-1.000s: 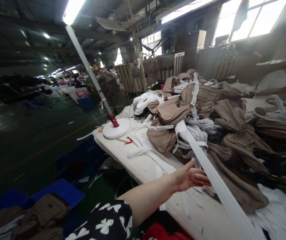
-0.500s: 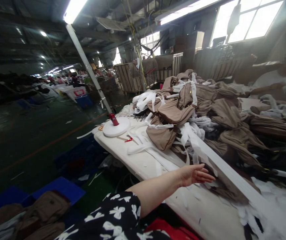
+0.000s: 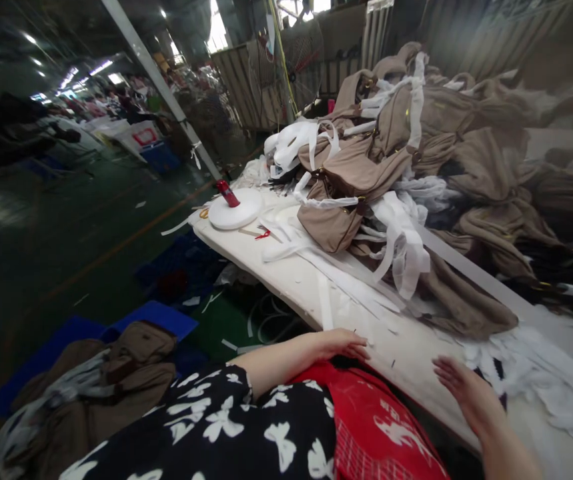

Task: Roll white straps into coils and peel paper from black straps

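My left hand [image 3: 347, 344] hangs by the front edge of the white table [image 3: 286, 277], just above the red apron [image 3: 376, 427]. Its fingers are stretched out and nothing shows in them. Farther right, my right hand [image 3: 459, 383] is raised over the table edge, somewhat blurred, its fingers extended and bare. Beyond both hands lies a big heap of brown fabric bags [image 3: 366, 170] with white straps. A loop of white webbing [image 3: 405, 250] rests against the heap. White scraps [image 3: 541, 380] lie beside my right hand.
A red can-like object [image 3: 227, 193] stands on a white roll [image 3: 236, 210] at the table's far left corner, near red-handled snips [image 3: 263, 235]. A slanting metal pole [image 3: 161, 83] rises behind. More brown bags [image 3: 131, 373] lie on blue material [image 3: 156, 321] at lower left.
My left hand has drawn back from over the table to its front edge. My right hand has come into view at the lower right. The view has tilted downward.
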`<state>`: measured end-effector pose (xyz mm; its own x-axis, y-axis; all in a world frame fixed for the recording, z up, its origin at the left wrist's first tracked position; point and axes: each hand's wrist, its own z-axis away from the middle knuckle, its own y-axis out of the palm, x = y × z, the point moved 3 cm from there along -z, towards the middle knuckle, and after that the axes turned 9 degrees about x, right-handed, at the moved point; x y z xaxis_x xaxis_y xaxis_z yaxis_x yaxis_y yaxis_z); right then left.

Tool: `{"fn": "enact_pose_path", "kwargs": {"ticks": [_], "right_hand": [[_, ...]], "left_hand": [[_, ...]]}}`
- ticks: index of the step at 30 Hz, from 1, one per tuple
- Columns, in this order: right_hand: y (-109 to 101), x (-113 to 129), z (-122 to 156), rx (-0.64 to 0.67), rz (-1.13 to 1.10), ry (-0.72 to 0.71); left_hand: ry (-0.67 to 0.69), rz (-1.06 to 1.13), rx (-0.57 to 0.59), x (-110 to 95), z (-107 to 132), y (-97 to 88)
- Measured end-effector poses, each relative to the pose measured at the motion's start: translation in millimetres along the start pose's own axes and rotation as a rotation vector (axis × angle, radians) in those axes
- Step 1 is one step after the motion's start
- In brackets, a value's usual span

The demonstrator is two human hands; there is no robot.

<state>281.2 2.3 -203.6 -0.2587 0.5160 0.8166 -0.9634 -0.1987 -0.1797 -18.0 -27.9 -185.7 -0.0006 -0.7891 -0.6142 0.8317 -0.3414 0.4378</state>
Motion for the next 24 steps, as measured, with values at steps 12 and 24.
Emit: {"fn": "enact_pose_path", "kwargs": {"ticks": [12, 24], "right_hand": [[117, 45, -130, -0.011, 0.714, -0.121], [105, 81, -51, 0.193, 0.891, -0.561]], "left_hand": [[0.107, 0.177, -0.262, 27, 74, -38.9], [0.424, -0.506, -0.535, -28, 109, -32.7]]}}
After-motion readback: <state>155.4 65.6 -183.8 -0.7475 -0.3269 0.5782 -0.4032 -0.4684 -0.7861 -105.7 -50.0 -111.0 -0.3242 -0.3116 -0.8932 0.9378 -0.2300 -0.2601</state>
